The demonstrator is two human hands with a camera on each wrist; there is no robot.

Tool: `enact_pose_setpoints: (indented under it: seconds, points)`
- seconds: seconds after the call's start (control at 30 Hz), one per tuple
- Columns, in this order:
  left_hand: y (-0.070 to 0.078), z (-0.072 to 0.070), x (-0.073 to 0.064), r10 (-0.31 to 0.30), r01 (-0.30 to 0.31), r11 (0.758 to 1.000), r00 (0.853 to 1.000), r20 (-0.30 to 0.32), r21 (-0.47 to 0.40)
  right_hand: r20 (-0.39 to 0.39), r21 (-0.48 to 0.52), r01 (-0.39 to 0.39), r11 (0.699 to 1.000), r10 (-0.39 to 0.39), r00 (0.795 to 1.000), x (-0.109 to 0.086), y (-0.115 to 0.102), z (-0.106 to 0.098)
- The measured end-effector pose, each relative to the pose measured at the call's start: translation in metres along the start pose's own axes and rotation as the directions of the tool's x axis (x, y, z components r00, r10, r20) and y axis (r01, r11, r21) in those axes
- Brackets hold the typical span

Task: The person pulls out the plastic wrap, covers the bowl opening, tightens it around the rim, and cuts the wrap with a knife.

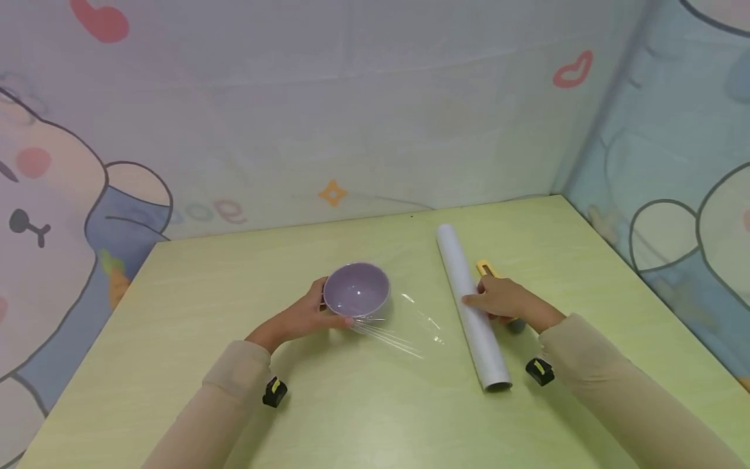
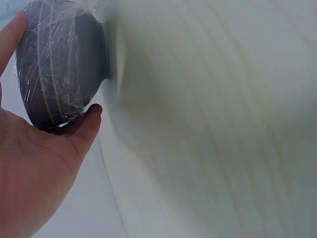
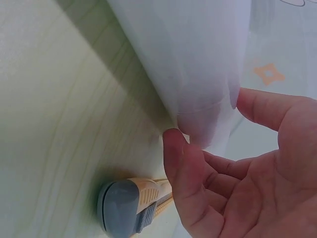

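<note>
A glossy purple bowl [image 1: 357, 290] stands on the table at mid-view, its inside facing up. My left hand [image 1: 308, 315] grips it from the left side, thumb near the front rim and fingers at the back. In the left wrist view, crinkled clear plastic wrap [image 2: 52, 59] covers the bowl's outside. Creased film also trails from the bowl toward the white roll of plastic wrap [image 1: 472, 306], which lies lengthwise to the right. My right hand [image 1: 505, 299] holds that roll around its middle, thumb on top. Partly under this hand is a yellow and grey utility knife [image 3: 121, 206].
The pale wood-grain table [image 1: 193, 293] meets a cloth backdrop [image 1: 375, 130] printed with cartoon figures at the back and right. Small black wrist devices [image 1: 275, 392] hang beneath both sleeves.
</note>
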State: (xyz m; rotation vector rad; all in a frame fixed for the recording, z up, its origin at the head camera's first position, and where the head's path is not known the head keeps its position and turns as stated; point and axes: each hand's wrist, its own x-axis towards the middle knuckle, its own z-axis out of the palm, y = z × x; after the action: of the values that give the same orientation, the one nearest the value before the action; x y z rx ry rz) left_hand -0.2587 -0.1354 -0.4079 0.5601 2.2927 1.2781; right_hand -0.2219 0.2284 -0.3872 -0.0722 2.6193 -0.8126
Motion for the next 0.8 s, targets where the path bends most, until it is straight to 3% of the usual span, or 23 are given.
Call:
enact_pose_setpoints:
  seconds: [0.17, 0.37, 0.5, 0.63, 0.8]
  points:
    - [0.0, 0.0, 0.0, 0.012, -0.012, 1.0, 1.0, -0.003, 0.0, -0.008, 0.001, 0.011, 1.0, -0.011, 1.0, -0.001, 0.002, -0.003]
    - [-0.001, 0.001, 0.001, 0.021, -0.021, 1.0, 1.0, -0.013, -0.007, -0.107, -0.134, 0.017, 0.991, -0.031, 0.994, -0.001, 0.019, -0.019]
    - [-0.002, 0.001, 0.0, 0.021, -0.021, 1.0, 1.0, -0.017, 0.002, -0.107, -0.177, -0.023, 0.984, 0.004, 0.994, 0.001, 0.035, -0.025]
    - [-0.001, 0.002, -0.001, 0.02, -0.02, 1.0, 1.0, -0.012, 0.011, -0.069, -0.145, -0.048, 0.988, 0.038, 0.997, 0.001, 0.045, -0.023]
    - [-0.002, 0.001, -0.001, 0.02, -0.02, 1.0, 1.0, -0.006, 0.015, -0.021, -0.032, -0.066, 0.997, 0.066, 0.998, 0.001, 0.048, -0.02]
